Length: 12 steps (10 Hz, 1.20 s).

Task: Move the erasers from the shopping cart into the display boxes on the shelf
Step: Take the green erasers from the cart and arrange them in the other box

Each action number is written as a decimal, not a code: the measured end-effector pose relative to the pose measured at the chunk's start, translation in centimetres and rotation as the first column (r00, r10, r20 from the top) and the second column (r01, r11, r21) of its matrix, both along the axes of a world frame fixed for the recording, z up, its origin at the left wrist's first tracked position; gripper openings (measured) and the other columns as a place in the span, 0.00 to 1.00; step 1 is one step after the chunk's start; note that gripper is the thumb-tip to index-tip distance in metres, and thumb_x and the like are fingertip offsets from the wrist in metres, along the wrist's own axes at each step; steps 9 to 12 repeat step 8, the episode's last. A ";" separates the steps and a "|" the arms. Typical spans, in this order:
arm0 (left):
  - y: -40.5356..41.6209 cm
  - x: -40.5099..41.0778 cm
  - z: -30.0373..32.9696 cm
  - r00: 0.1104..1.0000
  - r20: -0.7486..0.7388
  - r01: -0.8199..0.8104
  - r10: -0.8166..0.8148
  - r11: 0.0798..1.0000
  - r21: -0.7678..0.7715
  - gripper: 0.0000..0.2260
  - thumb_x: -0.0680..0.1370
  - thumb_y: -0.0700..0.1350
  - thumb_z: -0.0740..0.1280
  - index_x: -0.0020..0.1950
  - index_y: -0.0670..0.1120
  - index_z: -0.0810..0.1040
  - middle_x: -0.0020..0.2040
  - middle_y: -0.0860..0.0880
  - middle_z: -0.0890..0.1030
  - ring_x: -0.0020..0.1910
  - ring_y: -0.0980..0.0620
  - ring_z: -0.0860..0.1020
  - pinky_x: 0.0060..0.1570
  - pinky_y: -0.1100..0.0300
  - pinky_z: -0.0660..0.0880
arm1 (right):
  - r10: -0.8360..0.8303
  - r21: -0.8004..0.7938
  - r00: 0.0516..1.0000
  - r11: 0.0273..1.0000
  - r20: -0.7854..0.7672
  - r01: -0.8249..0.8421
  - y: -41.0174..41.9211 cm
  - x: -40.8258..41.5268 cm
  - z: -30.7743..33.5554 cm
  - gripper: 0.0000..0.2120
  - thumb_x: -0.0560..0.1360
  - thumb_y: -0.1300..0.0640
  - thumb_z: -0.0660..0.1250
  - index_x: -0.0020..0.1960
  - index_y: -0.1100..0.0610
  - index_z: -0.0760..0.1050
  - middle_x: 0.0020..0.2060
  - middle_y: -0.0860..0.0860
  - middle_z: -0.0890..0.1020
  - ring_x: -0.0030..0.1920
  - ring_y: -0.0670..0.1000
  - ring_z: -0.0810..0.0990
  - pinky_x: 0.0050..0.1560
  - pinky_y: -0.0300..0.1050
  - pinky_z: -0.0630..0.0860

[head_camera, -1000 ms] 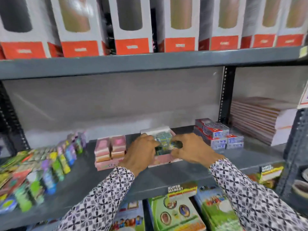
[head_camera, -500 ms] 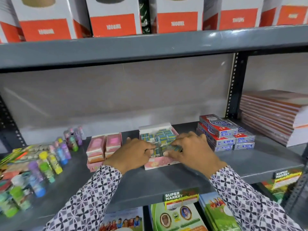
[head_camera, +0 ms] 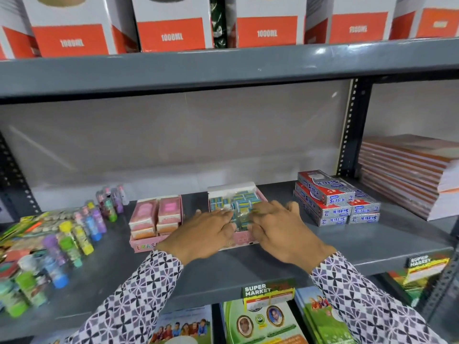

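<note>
display box (head_camera: 244, 242) front hidden by hands, fingertips blurred, upper cartons (head_camera: 171, 23) cropped

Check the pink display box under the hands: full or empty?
Nearly full: blue-wrapped erasers fill the display box back to front.

You are standing in a shop, at the stationery part of a supermarket. The grey metal shelf (head_camera: 248, 271) has perforated uprights and carries price tags (head_camera: 269, 292) printed "SUPER MARKET" on its front edge. Goods lie in many identical copies: a stack of notebooks (head_camera: 407, 175), red and silver boxes (head_camera: 332, 197), coloured glue sticks (head_camera: 74, 239) and pink display boxes (head_camera: 156, 217) marked as erasers. Above, a row of white and orange cartons (head_camera: 171, 23) reads "1000ML". Below, children's books (head_camera: 263, 324) stand with covers facing you.
</note>
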<state>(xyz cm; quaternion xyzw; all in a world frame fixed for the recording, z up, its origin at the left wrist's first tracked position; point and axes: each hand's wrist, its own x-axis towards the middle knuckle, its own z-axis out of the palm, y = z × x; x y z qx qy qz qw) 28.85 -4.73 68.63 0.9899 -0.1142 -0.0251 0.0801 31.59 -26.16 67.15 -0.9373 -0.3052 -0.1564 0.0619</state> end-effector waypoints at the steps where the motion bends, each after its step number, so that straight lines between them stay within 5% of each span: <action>1: -0.2 -0.1 -0.4 1.000 0.014 -0.013 0.011 0.992 0.123 0.26 0.86 0.55 0.46 0.82 0.51 0.65 0.84 0.54 0.62 0.82 0.52 0.62 0.81 0.35 0.52 | 0.052 -0.036 0.997 0.998 -0.066 -0.054 0.0 -0.1 -0.2 0.25 0.79 0.46 0.44 0.52 0.50 0.79 0.54 0.44 0.82 0.52 0.49 0.79 0.57 0.55 0.63; 2: -0.4 0.4 -0.2 0.987 0.159 -0.056 0.033 0.989 0.138 0.24 0.85 0.54 0.48 0.68 0.50 0.80 0.72 0.49 0.80 0.68 0.46 0.79 0.74 0.37 0.68 | 0.066 -0.003 0.991 0.998 -0.118 -0.067 -0.3 0.7 0.9 0.23 0.78 0.46 0.45 0.46 0.51 0.78 0.46 0.48 0.82 0.44 0.50 0.78 0.60 0.57 0.65; 3: -0.3 2.2 -0.2 0.991 0.134 -0.040 0.021 0.989 0.143 0.24 0.86 0.53 0.49 0.77 0.45 0.71 0.80 0.44 0.70 0.77 0.43 0.71 0.78 0.42 0.65 | 0.082 0.024 0.973 0.997 -0.214 -0.079 -0.2 3.4 1.9 0.17 0.82 0.51 0.52 0.59 0.50 0.79 0.59 0.50 0.83 0.57 0.54 0.80 0.69 0.61 0.63; 4: -0.3 2.9 -0.2 1.000 -0.016 -0.009 0.012 0.986 0.169 0.27 0.87 0.54 0.48 0.85 0.45 0.55 0.86 0.46 0.53 0.85 0.48 0.54 0.83 0.41 0.52 | 0.081 -0.034 0.946 0.995 -0.313 -0.097 0.4 4.9 1.5 0.18 0.84 0.50 0.55 0.70 0.50 0.75 0.72 0.49 0.76 0.72 0.56 0.72 0.75 0.66 0.55; 6: -0.5 3.6 -0.1 0.997 -0.070 -0.023 0.035 0.988 0.156 0.28 0.87 0.54 0.46 0.86 0.44 0.50 0.87 0.47 0.49 0.85 0.50 0.49 0.83 0.41 0.48 | 0.043 -0.045 0.904 0.997 -0.425 -0.069 1.1 5.5 1.6 0.20 0.83 0.53 0.56 0.72 0.50 0.73 0.76 0.50 0.71 0.75 0.60 0.68 0.75 0.65 0.60; 7: 0.1 0.7 1.0 0.992 0.128 0.010 -0.019 0.997 0.071 0.27 0.88 0.55 0.49 0.86 0.47 0.52 0.87 0.47 0.52 0.85 0.49 0.52 0.83 0.45 0.51 | 0.052 0.053 0.944 0.998 -0.325 -0.036 1.2 2.5 3.0 0.20 0.83 0.52 0.58 0.73 0.52 0.72 0.72 0.56 0.75 0.72 0.61 0.72 0.71 0.61 0.68; 8: 1.3 -2.7 1.3 0.900 0.436 -0.012 -0.029 0.996 0.089 0.27 0.87 0.55 0.51 0.86 0.49 0.50 0.86 0.47 0.51 0.85 0.48 0.49 0.83 0.42 0.50 | 0.024 0.117 0.985 0.993 -0.173 -0.004 1.5 0.0 3.3 0.27 0.82 0.47 0.60 0.80 0.50 0.60 0.80 0.55 0.64 0.79 0.60 0.60 0.75 0.68 0.61; 12: 1.3 -2.7 1.3 0.900 0.436 -0.012 -0.029 0.996 0.089 0.27 0.87 0.55 0.51 0.86 0.49 0.50 0.86 0.47 0.51 0.85 0.48 0.49 0.83 0.42 0.50 | 0.024 0.117 0.985 0.993 -0.173 -0.004 1.5 0.0 3.3 0.27 0.82 0.47 0.60 0.80 0.50 0.60 0.80 0.55 0.64 0.79 0.60 0.60 0.75 0.68 0.61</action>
